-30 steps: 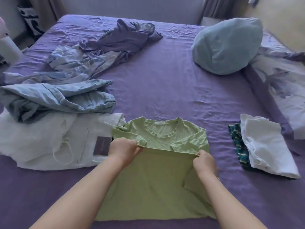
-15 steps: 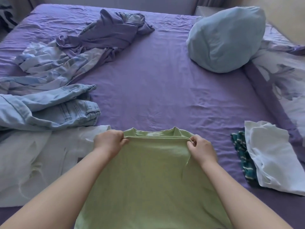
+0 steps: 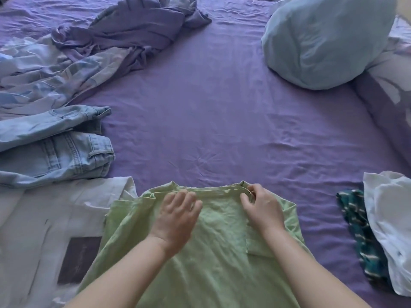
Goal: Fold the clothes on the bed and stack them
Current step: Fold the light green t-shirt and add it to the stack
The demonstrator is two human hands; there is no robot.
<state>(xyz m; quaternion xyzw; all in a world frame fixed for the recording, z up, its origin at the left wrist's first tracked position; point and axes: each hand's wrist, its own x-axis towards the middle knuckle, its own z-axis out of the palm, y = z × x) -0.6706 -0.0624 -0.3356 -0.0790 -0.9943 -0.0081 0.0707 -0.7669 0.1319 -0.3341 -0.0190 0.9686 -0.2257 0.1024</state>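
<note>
A light green shirt lies folded in half on the purple bed right in front of me. Its hem edge sits on the collar at the far side. My left hand lies flat on the green cloth with straight, spread fingers, just below that far edge. My right hand pinches the far right corner of the folded shirt between thumb and fingers. To the right, a folded white garment rests on a teal patterned one.
White trousers with a dark patch lie at the left, touching the green shirt. Light blue jeans sit behind them. A pale printed garment and a purple one lie crumpled at the far left. A blue pillow is at far right.
Both hands carried the shirt's lower edge up to the collar, folding it in half. My left hand then let go and now lies flat on the cloth.
</note>
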